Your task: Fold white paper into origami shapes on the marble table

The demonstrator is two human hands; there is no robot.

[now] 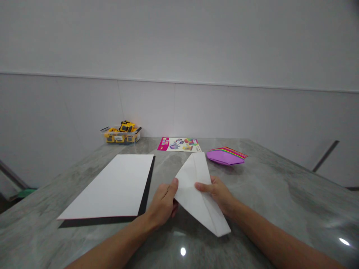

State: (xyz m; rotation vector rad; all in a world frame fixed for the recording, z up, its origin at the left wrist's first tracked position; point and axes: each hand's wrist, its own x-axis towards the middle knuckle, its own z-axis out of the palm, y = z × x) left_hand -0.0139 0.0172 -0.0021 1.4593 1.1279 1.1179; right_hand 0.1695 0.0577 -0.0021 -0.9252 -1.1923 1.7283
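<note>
A folded sheet of white paper (193, 198) is held between my two hands, above the grey table. My left hand (165, 201) pinches its left corner, thumb on top and fingers underneath. On the other side, my right hand (217, 192) grips the right edge, with the thumb lying across the upper face and the other fingers mostly hidden behind the paper. Crease lines run lengthwise down the sheet, and its narrow lower end points toward me.
A stack of white paper (112, 186) lies on a black sheet (147, 183) at left. Behind are a clear box of yellow toy vehicles (123, 133), a printed pink-and-white packet (179, 144) and a purple folded-paper piece with rainbow layers (226, 157). A white wall backs the marbled table (280, 201).
</note>
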